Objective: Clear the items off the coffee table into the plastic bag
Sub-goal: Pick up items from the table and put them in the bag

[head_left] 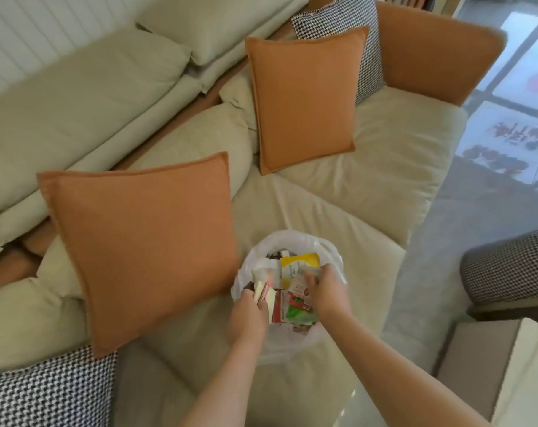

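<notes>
We count two orange cushions (141, 245) (304, 97), three houndstooth cushions (366, 44) (46, 392) (504, 272), one plastic bag (292, 241), and two hands (249, 315) (326, 291).

Both hands (287, 298) inside filled plastic bag (332, 257), cream sofa (369, 143)

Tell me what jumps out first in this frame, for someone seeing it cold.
The two orange cushions, one large in the near left and one further back in the middle, stand out against the pale sofa. Below them, both hands work at the mouth of a white plastic bag stuffed with packets on the seat: the left hand grips a small pale box, the right hand grips a packet.
</notes>
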Available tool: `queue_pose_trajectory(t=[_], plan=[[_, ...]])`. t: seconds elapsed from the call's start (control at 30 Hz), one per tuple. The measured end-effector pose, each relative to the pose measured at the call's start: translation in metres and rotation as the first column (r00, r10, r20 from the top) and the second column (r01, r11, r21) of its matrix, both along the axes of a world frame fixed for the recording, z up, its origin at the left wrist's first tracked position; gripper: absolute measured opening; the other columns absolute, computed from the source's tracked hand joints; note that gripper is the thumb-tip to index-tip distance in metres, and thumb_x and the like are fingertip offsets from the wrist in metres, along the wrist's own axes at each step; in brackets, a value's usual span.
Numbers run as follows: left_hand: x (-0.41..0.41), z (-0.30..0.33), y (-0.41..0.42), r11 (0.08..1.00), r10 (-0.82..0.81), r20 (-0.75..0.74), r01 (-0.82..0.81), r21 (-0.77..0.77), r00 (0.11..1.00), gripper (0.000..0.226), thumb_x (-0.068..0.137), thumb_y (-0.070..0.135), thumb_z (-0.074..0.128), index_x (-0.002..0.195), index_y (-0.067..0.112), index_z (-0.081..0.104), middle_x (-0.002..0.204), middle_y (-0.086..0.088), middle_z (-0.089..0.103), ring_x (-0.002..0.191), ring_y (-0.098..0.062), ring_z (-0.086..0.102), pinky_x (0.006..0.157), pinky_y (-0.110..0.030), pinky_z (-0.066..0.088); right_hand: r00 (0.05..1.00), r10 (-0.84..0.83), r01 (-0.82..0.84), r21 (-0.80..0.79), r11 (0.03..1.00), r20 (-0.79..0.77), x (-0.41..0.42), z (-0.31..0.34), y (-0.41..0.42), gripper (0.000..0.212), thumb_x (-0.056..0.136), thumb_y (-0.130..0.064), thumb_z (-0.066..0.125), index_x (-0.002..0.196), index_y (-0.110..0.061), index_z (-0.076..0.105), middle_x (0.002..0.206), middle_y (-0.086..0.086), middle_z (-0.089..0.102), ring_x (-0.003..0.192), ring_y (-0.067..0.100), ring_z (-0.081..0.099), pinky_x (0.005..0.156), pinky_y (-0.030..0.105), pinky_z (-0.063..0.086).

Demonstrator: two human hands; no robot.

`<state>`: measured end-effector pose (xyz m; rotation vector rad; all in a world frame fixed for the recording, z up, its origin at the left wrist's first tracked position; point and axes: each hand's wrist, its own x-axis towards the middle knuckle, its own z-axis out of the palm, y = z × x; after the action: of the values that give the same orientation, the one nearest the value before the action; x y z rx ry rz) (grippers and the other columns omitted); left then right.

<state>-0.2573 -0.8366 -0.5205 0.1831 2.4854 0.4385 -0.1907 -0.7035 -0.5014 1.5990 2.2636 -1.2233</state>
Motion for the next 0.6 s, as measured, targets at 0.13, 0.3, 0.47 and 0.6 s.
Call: queue_pose_trajectory(t=[0.13,0.3,0.47,0.6], plan=[[-0.010,-0.011,0.014,0.998,0.056,0.013,-0.056,0.020,0.998,0.032,0.096,0.047,0.044,0.105,0.017,0.052,0.101,-0.002,0.064,0.089,-0.024,0.062,0.073,-0.036,0.052,0.998,0.066,-0.065,-0.054,0.996,0.013,-0.018,-0.023,0.013,0.028,0.097,-0.033,0.036,0.111,-0.015,0.051,0.084,-0.002,0.060,0.073,0.016,0.058,0.062,0.033,0.051],[-0.010,-0.009,0.026,0.997,0.051,0.026,-0.049,-0.058,0.998,0.031,0.097,0.034,0.043,0.123,0.019,0.050,0.117,-0.001,0.062,0.103,-0.025,0.062,0.083,-0.036,0.052,0.990,0.131,-0.138,-0.179,0.974,-0.048,-0.012,-0.027,0.026,0.037,0.098,-0.014,0.038,0.136,-0.011,0.040,0.122,0.009,0.058,0.096,0.020,0.056,0.076,0.028,0.045],[0.004,0.006,0.037,0.995,-0.013,0.053,0.018,-0.095,0.999,0.026,0.097,0.034,0.042,0.119,0.023,0.052,0.114,0.003,0.063,0.099,-0.020,0.063,0.072,-0.028,0.047,0.977,0.214,-0.208,-0.197,0.958,0.012,0.020,-0.011,0.042,0.036,0.097,-0.015,0.042,0.132,-0.010,0.045,0.125,0.011,0.059,0.110,0.028,0.059,0.081,0.028,0.045],[0.022,0.027,0.051,0.984,-0.129,0.099,0.140,-0.115,0.987,0.021,0.094,0.034,0.042,0.104,0.023,0.057,0.096,0.000,0.069,0.092,-0.022,0.066,0.075,-0.033,0.051,0.950,0.303,-0.289,-0.154,0.945,0.076,0.057,0.005,0.051,0.043,0.096,-0.019,0.046,0.138,-0.011,0.041,0.138,0.009,0.051,0.122,0.026,0.053,0.097,0.030,0.043]])
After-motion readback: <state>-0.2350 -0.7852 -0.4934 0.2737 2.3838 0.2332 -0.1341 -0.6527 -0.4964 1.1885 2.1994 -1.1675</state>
